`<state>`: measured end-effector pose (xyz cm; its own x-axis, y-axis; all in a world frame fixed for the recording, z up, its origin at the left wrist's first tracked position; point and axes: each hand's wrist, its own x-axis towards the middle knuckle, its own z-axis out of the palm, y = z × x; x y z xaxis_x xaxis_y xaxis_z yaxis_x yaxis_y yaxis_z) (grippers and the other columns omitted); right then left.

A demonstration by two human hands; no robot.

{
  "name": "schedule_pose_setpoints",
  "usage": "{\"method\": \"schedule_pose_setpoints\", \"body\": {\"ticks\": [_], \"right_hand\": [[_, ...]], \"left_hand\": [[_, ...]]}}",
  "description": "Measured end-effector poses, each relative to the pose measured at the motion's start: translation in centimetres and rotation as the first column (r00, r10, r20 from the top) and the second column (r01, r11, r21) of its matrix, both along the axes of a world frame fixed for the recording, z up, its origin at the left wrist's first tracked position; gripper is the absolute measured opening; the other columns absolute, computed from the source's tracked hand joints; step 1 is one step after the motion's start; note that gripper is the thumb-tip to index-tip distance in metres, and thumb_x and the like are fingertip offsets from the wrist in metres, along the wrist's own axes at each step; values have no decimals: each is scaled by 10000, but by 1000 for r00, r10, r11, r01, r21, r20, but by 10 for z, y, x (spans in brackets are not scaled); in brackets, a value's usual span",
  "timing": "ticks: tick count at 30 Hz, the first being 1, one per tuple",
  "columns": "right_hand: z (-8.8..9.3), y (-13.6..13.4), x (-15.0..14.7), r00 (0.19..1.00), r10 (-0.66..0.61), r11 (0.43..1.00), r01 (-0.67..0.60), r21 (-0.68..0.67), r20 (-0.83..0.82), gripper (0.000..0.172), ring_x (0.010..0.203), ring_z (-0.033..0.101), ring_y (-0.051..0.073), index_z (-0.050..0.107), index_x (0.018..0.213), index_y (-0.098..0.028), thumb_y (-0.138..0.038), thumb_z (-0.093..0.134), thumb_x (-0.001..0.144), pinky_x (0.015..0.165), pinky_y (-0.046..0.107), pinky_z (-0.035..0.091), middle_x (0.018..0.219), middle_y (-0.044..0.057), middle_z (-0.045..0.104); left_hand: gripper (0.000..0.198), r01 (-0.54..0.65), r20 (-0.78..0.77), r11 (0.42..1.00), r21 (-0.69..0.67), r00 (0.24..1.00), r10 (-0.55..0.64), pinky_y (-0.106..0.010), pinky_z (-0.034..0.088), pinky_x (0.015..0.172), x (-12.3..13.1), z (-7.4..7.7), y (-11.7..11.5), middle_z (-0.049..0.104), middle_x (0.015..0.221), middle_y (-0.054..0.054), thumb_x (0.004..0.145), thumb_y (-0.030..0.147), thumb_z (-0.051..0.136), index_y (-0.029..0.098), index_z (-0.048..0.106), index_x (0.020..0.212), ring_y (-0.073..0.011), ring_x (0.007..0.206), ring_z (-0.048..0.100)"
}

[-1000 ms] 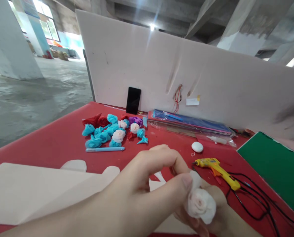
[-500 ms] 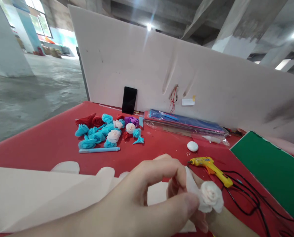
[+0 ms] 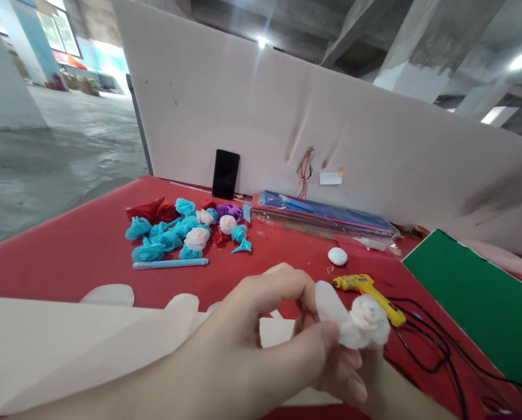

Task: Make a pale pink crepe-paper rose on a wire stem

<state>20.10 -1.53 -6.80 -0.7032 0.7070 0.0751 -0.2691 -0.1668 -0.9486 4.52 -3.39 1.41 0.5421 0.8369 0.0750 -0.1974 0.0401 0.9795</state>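
A small pale pink paper rose (image 3: 364, 318) is held low in the middle of the view, its rolled head pointing right. My left hand (image 3: 261, 344) reaches in from the lower left and pinches the rose's loose paper tail between thumb and fingers. My right hand (image 3: 383, 385) comes up from the bottom edge under the rose and grips its base; most of it is hidden behind the left hand. Beneath both hands lies a large sheet of pale pink paper (image 3: 46, 344) with scalloped cut edges.
A red table (image 3: 68, 256) carries a pile of blue, white, red and purple paper flowers (image 3: 182, 227), a blue pen (image 3: 170, 263), a yellow glue gun (image 3: 368, 289) with a black cord, a white oval lump (image 3: 337, 255), packed coloured paper (image 3: 326, 217), a green board (image 3: 475, 297), a black phone (image 3: 225, 174) leaning on a white panel.
The rose has turned and risen a little, from facing me to pointing right, and its paper tail now sticks out between my left fingers. The view has shifted slightly right.
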Motion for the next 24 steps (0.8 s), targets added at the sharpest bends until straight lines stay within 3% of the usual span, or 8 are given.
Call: {"method": "schedule_pose_setpoints", "body": {"ticks": [2, 5, 10, 14, 16, 19, 22, 24], "right_hand": [[15, -4, -3, 984, -3, 998, -7, -56, -177, 593, 268, 213, 60, 356, 540, -240, -684, 641, 811, 406, 237, 235, 288, -122, 244], [31, -9, -5, 942, 15, 993, -54, -108, -336, 600, 312, 192, 58, 280, 522, -211, -482, 672, 887, 445, 238, 199, 298, -106, 245], [42, -12, -7, 905, -8, 978, -82, -192, -426, 626, 365, 174, 77, 218, 525, -203, -357, 700, 894, 463, 262, 159, 321, -95, 236], [46, -15, -7, 906, -45, 964, -71, -257, -421, 529, 370, 185, 62, 354, 535, -201, -314, 727, 893, 443, 227, 160, 378, -102, 292], [46, -17, -7, 904, -63, 958, -64, -279, -422, 357, 377, 200, 58, 571, 609, -204, -324, 747, 896, 441, 198, 185, 408, -105, 338], [43, -20, -8, 909, -110, 947, -27, -321, -402, 172, 419, 211, 65, 763, 775, -241, -371, 795, 884, 489, 182, 245, 431, -101, 385], [41, -20, -9, 935, -144, 945, 33, -325, -325, 261, 470, 199, 86, 771, 722, -242, -464, 818, 851, 525, 206, 266, 420, -94, 356], [40, -20, -8, 955, -154, 953, 76, -293, -252, 361, 489, 211, 96, 723, 637, -214, -499, 808, 841, 521, 220, 261, 416, -88, 325]], "left_hand": [[308, 15, 17, 999, -32, 1000, -15, -314, 628, 588, 1, -1, 1, 722, 633, 22, 775, 452, 704, 278, 467, 682, -235, 676, 753], [198, 3, 34, 1000, -1, 999, -3, -307, 632, 572, 1, -2, 2, 729, 641, 30, 798, 363, 609, 274, 469, 691, -211, 609, 742], [143, -239, -127, 931, 275, 951, 281, -277, 608, 646, -2, -1, 2, 723, 683, 29, 744, 251, 534, 248, 507, 603, -192, 690, 739], [177, -294, -170, 845, 448, 899, 403, -215, 515, 501, -6, 1, 6, 647, 617, 45, 817, 262, 560, 239, 570, 642, -138, 570, 634], [160, -356, -134, 710, 608, 835, 534, -205, 477, 486, -10, 2, 8, 627, 639, 53, 828, 230, 570, 233, 579, 668, -118, 578, 599], [127, -381, 6, 423, 822, 749, 662, -261, 505, 663, -14, 2, 10, 622, 662, 75, 811, 175, 618, 237, 588, 703, -117, 645, 587], [133, -347, 136, 158, 924, 687, 713, -325, 467, 1009, -16, 0, 7, 667, 674, 107, 804, 157, 697, 237, 614, 737, -114, 682, 602], [155, -341, 198, 45, 939, 640, 742, -365, 413, 1148, -15, -3, 4, 688, 679, 104, 785, 181, 763, 234, 628, 732, -127, 724, 618]]}}
